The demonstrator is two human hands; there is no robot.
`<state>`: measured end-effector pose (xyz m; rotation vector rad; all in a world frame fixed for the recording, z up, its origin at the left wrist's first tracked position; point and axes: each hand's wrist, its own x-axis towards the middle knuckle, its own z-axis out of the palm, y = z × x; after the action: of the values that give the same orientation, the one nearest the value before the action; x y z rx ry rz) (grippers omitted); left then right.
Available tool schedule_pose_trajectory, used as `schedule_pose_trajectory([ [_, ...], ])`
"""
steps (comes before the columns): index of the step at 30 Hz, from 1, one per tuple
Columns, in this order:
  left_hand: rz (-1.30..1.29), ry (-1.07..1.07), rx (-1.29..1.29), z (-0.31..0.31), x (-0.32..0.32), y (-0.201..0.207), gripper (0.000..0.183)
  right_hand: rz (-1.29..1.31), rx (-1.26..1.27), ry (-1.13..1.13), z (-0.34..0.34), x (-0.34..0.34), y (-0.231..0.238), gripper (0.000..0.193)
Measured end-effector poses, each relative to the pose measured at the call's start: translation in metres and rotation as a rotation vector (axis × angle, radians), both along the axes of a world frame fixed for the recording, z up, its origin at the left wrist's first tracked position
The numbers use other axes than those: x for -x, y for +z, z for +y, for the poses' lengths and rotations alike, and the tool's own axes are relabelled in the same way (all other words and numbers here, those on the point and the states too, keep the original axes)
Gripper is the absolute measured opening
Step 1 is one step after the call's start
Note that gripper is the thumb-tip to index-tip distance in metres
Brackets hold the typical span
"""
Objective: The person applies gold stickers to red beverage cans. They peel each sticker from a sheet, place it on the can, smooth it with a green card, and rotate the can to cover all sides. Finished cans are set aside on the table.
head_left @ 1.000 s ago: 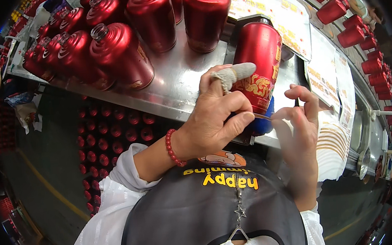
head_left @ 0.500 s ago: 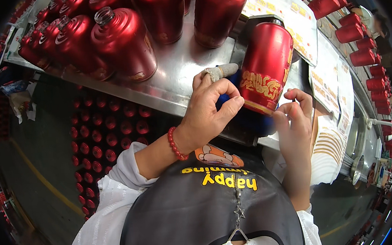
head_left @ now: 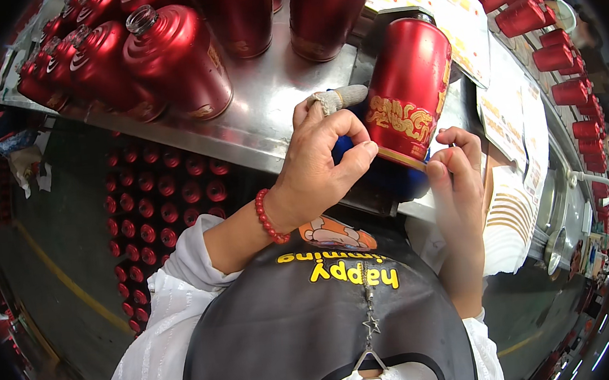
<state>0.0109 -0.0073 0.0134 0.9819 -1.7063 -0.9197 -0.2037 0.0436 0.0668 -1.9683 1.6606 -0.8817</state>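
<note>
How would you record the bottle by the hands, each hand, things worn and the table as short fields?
Bottle: red with gold pattern, tilted, base toward the wearer, above a blue thing
Left hand: thumb and a bent finger together near the bottle's base; anything pinched can't be made out
Right hand: fingertips by the base's right corner; contact unclear
Worn: grey finger cover and red bead bracelet on the left, dark apron
Table: metal, with red bottles standing at its left

yellow lettering (head_left: 351,267) on dark apron (head_left: 295,335), gold print (head_left: 403,118) on bottle (head_left: 409,58)
</note>
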Motion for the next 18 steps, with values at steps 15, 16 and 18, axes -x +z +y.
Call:
schedule_pose_trajectory([
  [15,-0.023,-0.018,-0.025,-0.002,0.007,0.001,0.011,-0.047,0.057,0.004,-0.007,0.008,-0.013,0.024],
  [16,-0.030,-0.013,-0.028,-0.002,0.007,0.002,0.011,-0.046,0.058,0.000,-0.007,0.008,-0.014,0.024],
  [18,-0.021,-0.003,-0.030,-0.002,0.008,0.003,0.011,-0.042,0.054,-0.005,-0.008,0.007,-0.014,0.024],
])
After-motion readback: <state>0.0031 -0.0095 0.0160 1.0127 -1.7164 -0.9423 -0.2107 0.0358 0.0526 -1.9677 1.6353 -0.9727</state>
